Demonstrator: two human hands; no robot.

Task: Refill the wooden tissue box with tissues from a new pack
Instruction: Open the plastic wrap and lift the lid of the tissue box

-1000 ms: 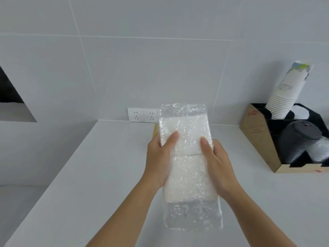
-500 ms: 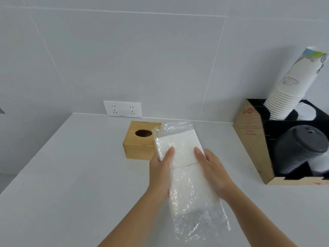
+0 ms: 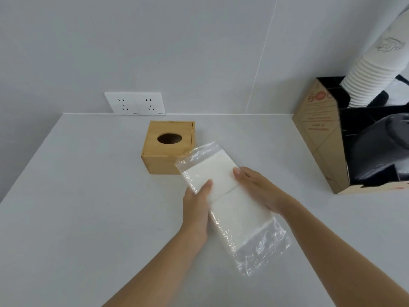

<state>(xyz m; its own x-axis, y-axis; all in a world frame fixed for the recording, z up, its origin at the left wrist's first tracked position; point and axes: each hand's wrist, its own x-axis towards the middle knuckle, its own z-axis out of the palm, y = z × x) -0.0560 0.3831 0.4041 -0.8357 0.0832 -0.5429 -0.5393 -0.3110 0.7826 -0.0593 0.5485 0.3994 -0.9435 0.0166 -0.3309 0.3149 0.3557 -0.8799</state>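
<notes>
Between left hand (image 3: 195,209), right hand (image 3: 259,188): tissue pack (image 3: 241,214), thumbs on top

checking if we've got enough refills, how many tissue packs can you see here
1. The tissue pack, in clear plastic wrap, is held by the left hand and right hand, just in front of the wooden tissue box. More could sit out of frame.
</notes>
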